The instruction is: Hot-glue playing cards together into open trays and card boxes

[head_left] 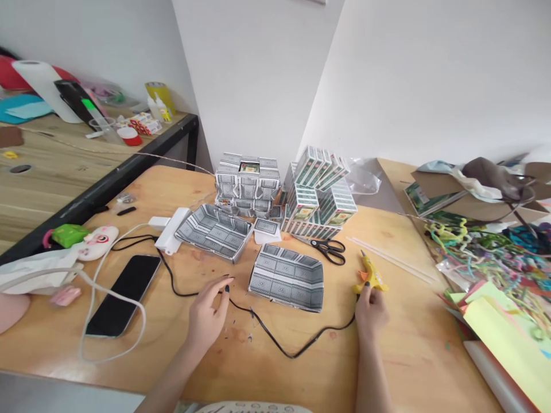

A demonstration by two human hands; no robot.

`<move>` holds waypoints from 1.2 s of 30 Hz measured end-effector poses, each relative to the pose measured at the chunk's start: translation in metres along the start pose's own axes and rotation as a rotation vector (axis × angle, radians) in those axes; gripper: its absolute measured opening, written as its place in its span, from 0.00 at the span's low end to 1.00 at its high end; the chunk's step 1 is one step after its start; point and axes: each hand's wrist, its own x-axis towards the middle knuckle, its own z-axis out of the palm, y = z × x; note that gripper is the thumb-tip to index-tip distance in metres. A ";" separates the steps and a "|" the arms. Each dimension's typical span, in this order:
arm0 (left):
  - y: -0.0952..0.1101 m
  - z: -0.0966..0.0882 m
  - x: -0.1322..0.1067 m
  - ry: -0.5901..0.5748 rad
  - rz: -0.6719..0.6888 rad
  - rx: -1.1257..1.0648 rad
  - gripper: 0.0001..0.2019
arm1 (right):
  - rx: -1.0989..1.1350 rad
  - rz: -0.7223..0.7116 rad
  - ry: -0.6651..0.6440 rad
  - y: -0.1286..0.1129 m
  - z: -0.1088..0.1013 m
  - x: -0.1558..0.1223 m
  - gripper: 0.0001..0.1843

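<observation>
My right hand (372, 308) is closed on the yellow glue gun (372, 274), whose nozzle points away from me; its black cord (297, 354) runs left across the table. My left hand (207, 308) hovers empty with thumb and fingers apart, just left of a shallow tray made of playing cards (287, 276). A second card tray (214, 231) stands farther back, tilted toward the left. Behind it is a larger card-built block (247, 180) with a square opening on top. To the right of that rise stacked card boxes (318, 201).
Black-handled scissors (330, 250) and clear glue sticks (390, 258) lie behind the glue gun. On the left are a phone (124, 295), a white power strip (174, 232) and a looping white cable (91, 321). Coloured paper (503, 327) and pipe cleaners (503, 258) crowd the right.
</observation>
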 end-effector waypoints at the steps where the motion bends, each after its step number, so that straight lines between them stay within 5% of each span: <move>1: -0.001 -0.002 0.003 0.023 0.033 0.014 0.13 | 0.010 0.004 0.010 0.000 -0.001 0.000 0.18; 6: -0.007 -0.010 0.023 0.089 0.214 0.127 0.14 | 0.078 0.026 0.092 0.004 -0.005 -0.001 0.22; 11: -0.015 -0.008 0.056 -0.017 0.388 0.360 0.21 | 0.148 0.006 0.103 0.005 -0.006 -0.001 0.20; 16: -0.020 0.002 0.084 -0.104 0.452 0.435 0.09 | 0.168 -0.012 0.090 0.005 -0.004 0.001 0.18; 23: -0.003 0.015 0.077 -0.152 0.402 0.452 0.07 | 0.154 -0.011 0.071 0.006 -0.003 0.002 0.17; 36: -0.006 0.029 0.066 -0.010 0.424 0.561 0.08 | 0.168 -0.085 0.044 0.008 0.000 0.004 0.17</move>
